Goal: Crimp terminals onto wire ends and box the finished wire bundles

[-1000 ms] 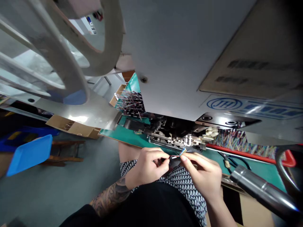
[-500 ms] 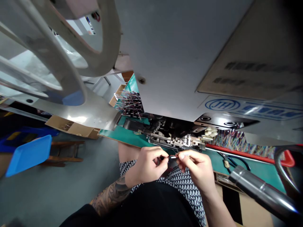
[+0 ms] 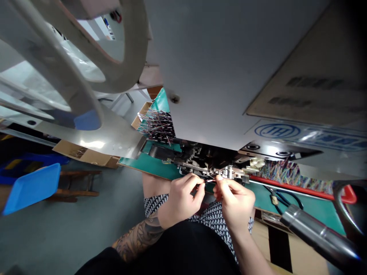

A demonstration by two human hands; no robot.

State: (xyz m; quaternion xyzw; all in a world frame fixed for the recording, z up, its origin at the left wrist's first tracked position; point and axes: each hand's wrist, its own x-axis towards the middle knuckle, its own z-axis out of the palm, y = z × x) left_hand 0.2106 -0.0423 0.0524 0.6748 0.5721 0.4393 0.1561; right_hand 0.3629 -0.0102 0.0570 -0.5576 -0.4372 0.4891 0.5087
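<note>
Thin wires (image 3: 211, 180) with a small light-coloured piece stretch between my two hands, just in front of the metal mechanism (image 3: 197, 166) of a large grey machine (image 3: 206, 76). My left hand (image 3: 183, 196), below a tattooed forearm, pinches one end between thumb and forefinger. The other end is pinched by my right hand (image 3: 233, 200), its fingertips close to the mechanism's front edge. The exact shape of the held piece is too small to make out.
Bundled wires (image 3: 157, 124) lie behind the mechanism on the left. A red tray (image 3: 318, 193) of multicoloured wires, dark-handled pliers (image 3: 282, 196) and a metal tube (image 3: 318, 229) are at the right. A blue plastic tray (image 3: 33, 189) and a cardboard box (image 3: 94, 154) are at the left.
Both hands have moved slightly up towards the mechanism with the wires between them. My right hand has turned a little. The camera view has shifted slightly.
</note>
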